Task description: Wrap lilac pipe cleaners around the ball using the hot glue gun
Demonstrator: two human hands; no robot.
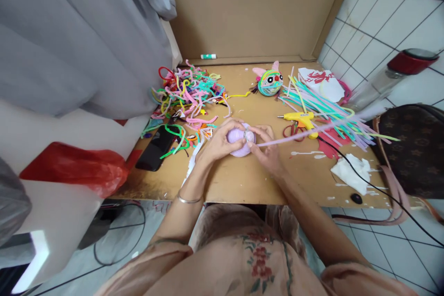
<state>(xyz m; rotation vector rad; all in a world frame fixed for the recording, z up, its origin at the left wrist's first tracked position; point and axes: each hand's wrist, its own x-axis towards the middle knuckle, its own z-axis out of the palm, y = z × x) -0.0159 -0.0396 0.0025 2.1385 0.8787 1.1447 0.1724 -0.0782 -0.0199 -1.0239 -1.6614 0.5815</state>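
My left hand [222, 141] is closed around a lilac ball [236, 141] wound with pipe cleaner, held just above the wooden table [236, 175]. My right hand [267, 145] pinches a long lilac pipe cleaner [305, 133] where it meets the ball. That pipe cleaner stretches away to the right over a yellow glue gun [301, 119].
A tangle of coloured pipe cleaners [189, 90] lies at the left, a bundle of straight ones [322, 106] at the right. A finished colourful ball face [269, 82], black phone [156, 148], white tissue [350, 171], brown bag [412, 148] and bottle [391, 76] surround the work spot.
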